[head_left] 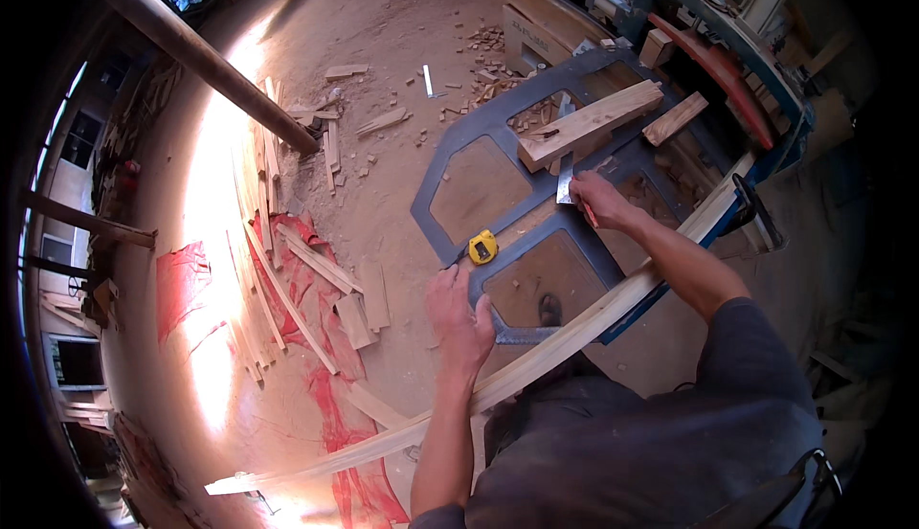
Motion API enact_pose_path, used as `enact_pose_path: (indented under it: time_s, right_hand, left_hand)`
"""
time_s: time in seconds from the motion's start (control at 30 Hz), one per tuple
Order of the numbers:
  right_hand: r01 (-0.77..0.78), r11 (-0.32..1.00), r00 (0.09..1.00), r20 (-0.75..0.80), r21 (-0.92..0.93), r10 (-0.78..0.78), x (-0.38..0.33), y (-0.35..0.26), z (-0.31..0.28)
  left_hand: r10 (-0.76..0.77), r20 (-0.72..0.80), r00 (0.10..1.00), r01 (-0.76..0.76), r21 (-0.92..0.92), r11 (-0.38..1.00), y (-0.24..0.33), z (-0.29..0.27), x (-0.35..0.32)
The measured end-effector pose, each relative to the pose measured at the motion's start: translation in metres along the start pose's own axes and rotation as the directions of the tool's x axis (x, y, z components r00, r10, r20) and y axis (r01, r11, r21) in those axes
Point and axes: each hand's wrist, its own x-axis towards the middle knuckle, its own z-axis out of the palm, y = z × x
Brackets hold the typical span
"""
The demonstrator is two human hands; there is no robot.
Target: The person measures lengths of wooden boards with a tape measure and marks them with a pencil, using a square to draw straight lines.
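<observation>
Long curved wooden strip runs across the near edge of a blue metal frame table, passing just under both forearms and reaching well out past the left hand toward the floor. The left hand lies on the table's rim beside that strip, fingers spread and loosely flat, pressing down on a grey steel square whose arm runs off to the right of the hand; it grips nothing. Just beyond its fingertips sits a yellow tape measure on a bar of the frame. The right hand is farther out, closed in a pinch around a pencil, its knuckles touching the upright blade of a second metal square. Right past that hand lies a thick wooden block, slanted across the frame, and a shorter wood offcut lies just to the right of it.

The table is an open frame with large cut-outs, through which the dusty floor shows. Beyond the right hand, at the far side of the table, stands a blue and red machine. To the left of the left hand, the floor is covered with thin wood slats lying over a red sheet, in strong glare. Farther out, a dark round post slants across the floor, with small wood scraps scattered beyond it.
</observation>
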Motion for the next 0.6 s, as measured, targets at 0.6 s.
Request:
enact_pose_path:
  time_s: [0.6]
  right_hand:
    - [0.339, 0.478, 0.894, -0.119, 0.810, -0.433, -0.099, -0.609, 0.168]
  left_hand:
    - [-0.415, -0.278, 0.866, 0.187, -0.590, 0.786, -0.027, -0.232, -0.329]
